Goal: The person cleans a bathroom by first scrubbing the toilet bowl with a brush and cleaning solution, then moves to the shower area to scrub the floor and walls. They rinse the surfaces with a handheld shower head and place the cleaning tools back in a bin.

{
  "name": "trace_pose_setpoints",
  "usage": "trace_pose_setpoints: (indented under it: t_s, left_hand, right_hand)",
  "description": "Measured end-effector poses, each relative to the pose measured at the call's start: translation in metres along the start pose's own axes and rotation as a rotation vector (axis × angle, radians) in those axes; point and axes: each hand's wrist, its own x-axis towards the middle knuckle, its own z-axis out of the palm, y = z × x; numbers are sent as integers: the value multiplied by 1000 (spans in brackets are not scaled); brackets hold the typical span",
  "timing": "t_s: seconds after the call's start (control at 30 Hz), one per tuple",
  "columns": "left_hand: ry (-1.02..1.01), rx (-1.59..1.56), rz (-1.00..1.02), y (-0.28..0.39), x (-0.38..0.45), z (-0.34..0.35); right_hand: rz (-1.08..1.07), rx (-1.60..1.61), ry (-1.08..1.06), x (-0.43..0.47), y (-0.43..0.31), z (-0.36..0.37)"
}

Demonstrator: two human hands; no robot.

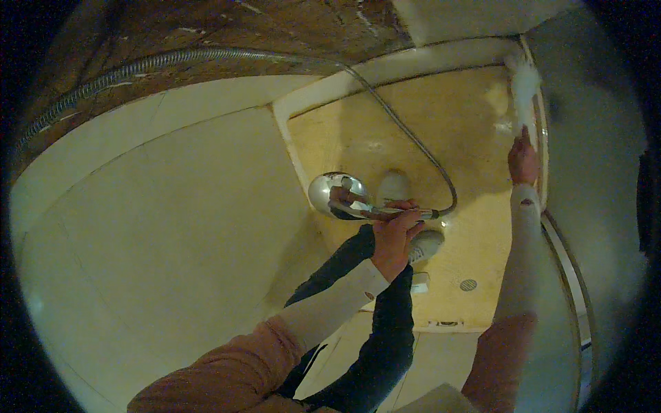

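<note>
My left hand (396, 240) is closed around the handle of a chrome hand shower (338, 196), whose round head points left, away from my fingers. From the handle's right end a metal shower hose (408, 131) curves up and then far left. My right hand (523, 162) reaches along the right edge of the shower floor with a blurred white object (525, 85) at its fingertips, perhaps a cloth or brush. That object lies against the low rim near the far right corner. Its exact kind cannot be told.
My shoes (426, 245) stand on the yellowish shower floor (465, 227). A round drain grate (468, 285) and a small white object (420, 283) are near them. A pale wall panel (170, 217) rises at left, and a curved metal rail (568, 263) runs at right.
</note>
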Motion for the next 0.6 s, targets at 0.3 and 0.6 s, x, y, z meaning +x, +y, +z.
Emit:
trace_pose_setpoints:
  t_s: [0.3,0.6]
  left_hand:
    - [-101,-53,219,-25,45,20]
    - [117,-143,179,-15,64,64]
  right_hand:
    - [-551,-539,-323,2,-114,51]
    - [-678,-397,-409,16,-172,123]
